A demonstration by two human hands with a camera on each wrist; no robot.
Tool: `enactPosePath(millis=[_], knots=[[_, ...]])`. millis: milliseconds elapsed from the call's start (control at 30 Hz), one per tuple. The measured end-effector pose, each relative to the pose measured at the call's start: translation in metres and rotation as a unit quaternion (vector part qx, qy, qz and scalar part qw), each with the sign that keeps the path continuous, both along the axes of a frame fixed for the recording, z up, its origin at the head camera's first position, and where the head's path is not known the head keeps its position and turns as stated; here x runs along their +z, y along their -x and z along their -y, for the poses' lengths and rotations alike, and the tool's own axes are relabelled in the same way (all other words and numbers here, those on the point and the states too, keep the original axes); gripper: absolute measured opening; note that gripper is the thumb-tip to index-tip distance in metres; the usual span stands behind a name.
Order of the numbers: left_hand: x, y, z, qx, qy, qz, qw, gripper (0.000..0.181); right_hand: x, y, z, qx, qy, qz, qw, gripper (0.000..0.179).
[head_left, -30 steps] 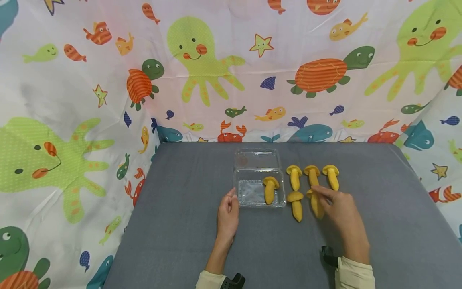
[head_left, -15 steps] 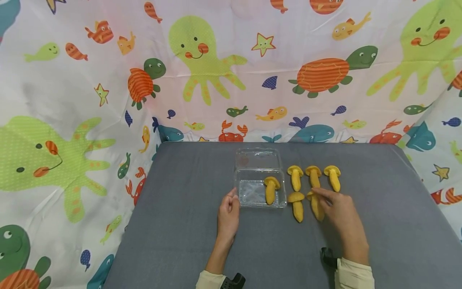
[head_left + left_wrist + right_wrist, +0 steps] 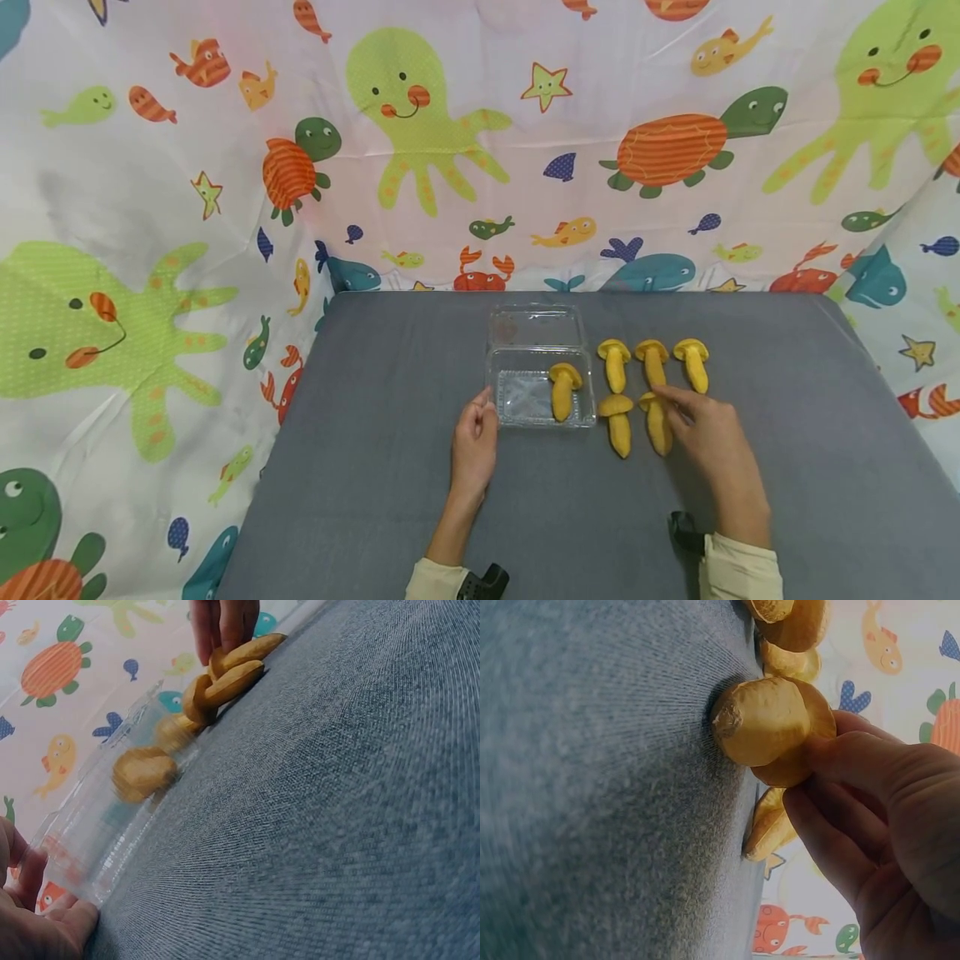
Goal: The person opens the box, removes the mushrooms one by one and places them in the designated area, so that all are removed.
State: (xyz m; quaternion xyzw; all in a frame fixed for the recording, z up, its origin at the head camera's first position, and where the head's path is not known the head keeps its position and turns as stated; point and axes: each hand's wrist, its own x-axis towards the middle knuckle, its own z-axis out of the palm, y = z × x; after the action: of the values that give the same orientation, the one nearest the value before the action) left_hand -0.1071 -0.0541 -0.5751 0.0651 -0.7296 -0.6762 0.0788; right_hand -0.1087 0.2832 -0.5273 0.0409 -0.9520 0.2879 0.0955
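My left hand [image 3: 474, 450] holds the left edge of a clear plastic clamshell box [image 3: 517, 408], its fingers and thumb at the near corner in the left wrist view. The lid lies folded back, and one yellow-brown mushroom [image 3: 562, 396] rests at the right side inside. To the right, my right hand [image 3: 716, 437] pinches the cap of another mushroom [image 3: 761, 724] between thumb and fingers. That mushroom's stem points toward the person, and the hand covers part of its cap in the head view. Beside it on the left lies a mushroom [image 3: 618, 429] with its stem also pointing nearer.
A back row of mushrooms lies beyond: one on the left [image 3: 615, 367], a middle one [image 3: 652, 362] and one on the right [image 3: 693, 367]. Grey cloth covers the table [image 3: 360, 467]. A curtain [image 3: 450, 250] with printed sea animals hangs behind and at the sides.
The head view shifts slightly. Both hands keep their places, the left on the box and the right at the same mushroom's cap.
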Motion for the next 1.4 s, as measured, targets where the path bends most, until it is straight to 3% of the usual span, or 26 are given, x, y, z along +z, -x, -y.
enactPosePath(millis=[200, 667, 1033, 1400], knots=[[0.002, 0.0, 0.0, -0.005, -0.004, 0.002, 1.0, 0.033, 0.003, 0.001, 0.0, -0.005, -0.002, 0.01, 0.9999, 0.034], [0.0, 0.001, 0.001, 0.001, -0.006, -0.003, 1.0, 0.034, 0.01, -0.002, 0.001, -0.008, -0.003, -0.019, 0.9998, 0.034], [0.002, 0.001, 0.002, -0.012, 0.001, 0.011, 0.9999, 0.033, 0.02, 0.007, 0.008, 0.006, 0.012, -0.046, 0.9988, 0.035], [0.0, 0.001, 0.003, -0.018, -0.005, 0.001, 0.9998, 0.035, 0.042, 0.025, 0.034, 0.055, 0.01, -0.014, 0.9983, 0.037]])
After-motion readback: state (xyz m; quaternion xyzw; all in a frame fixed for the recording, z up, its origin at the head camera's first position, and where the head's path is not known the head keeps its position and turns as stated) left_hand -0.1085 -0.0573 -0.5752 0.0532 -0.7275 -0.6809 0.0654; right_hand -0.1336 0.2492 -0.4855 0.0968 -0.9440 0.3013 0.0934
